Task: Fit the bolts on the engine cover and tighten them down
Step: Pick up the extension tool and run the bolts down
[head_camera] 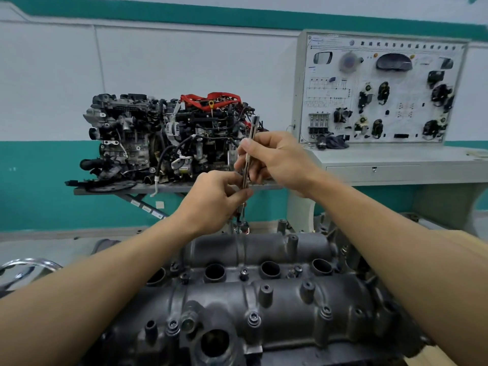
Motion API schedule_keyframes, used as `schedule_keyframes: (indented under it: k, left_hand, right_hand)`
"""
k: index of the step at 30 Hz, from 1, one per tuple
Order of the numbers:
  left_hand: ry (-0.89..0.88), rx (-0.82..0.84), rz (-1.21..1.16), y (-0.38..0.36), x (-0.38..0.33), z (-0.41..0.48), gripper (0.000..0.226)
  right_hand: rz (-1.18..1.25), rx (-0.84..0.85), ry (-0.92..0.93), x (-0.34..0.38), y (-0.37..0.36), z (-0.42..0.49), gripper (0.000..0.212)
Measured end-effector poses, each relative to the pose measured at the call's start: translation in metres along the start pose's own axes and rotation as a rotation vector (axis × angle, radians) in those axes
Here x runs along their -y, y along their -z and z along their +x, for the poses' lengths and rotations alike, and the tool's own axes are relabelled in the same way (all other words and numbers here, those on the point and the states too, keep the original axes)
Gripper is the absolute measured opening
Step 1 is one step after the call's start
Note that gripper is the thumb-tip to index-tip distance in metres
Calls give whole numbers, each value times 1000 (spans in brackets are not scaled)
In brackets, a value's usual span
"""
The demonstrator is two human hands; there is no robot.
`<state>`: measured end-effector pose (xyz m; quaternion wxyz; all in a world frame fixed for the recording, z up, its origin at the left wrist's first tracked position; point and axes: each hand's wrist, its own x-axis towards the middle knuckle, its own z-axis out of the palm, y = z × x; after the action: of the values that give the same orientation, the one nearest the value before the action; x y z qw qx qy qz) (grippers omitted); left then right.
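**A:** Where's the cover?

**B:** The cover (pixel 277 307) fills the lower frame from 4 to 8 o'clock. Several bolts (pixel 253 317) sit in its bosses. I can't tell how tight they are.

**A:** And the hands?

**B:** Both hold the tool (pixel 252 128), a slim chrome shaft that's nearly upright and leans toward 1 o'clock. The right hand (pixel 277 159) wraps the upper half. The left hand (pixel 216 199) pinches it lower down, at 7 o'clock from the right. The tip hangs over the cover's far edge at 12 o'clock. I can't tell whether it's seated on a bolt.

**A:** What could go wrong?

**B:** I'd say the lean. Turned at an angle, the tip could skip off a head and round it, or start a bolt cross-threaded. A loose bolt could also drop into one of the open bores (pixel 214 272) across the middle.

**A:** Is there room to move?

**B:** There's open air above the cover and at 9 and 3 o'clock of the hands. The forearms cross over the near bosses, so a low sweep could catch them. The engine (pixel 163 138) at 11 o'clock and the board (pixel 380 88) at 2 o'clock are well apart.
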<state>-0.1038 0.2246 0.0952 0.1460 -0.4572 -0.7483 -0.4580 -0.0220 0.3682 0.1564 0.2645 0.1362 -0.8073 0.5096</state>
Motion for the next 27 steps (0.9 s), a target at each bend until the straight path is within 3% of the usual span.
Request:
schedule_keyframes:
  k: [14, 17, 19, 22, 27]
  left_hand:
    - [28, -131, 7, -5, -16, -9, 24]
    - [-12, -191, -29, -3, -22, -5, 26]
    - [-28, -218, -24, -1, -22, -1, 19]
    - [-53, -185, -4, 0, -18, 2, 7]
    - [-10, -37, -20, 3, -14, 3, 19]
  right_hand:
    - [93, 80, 21, -6, 11, -5, 13]
    - [85, -11, 29, -9, 7, -3, 10]
    - [44, -147, 41, -13, 3, 1, 23]
    - [-27, -229, 48, -16, -2, 3, 35]
    - [74, -48, 4, -10, 0, 3, 13]
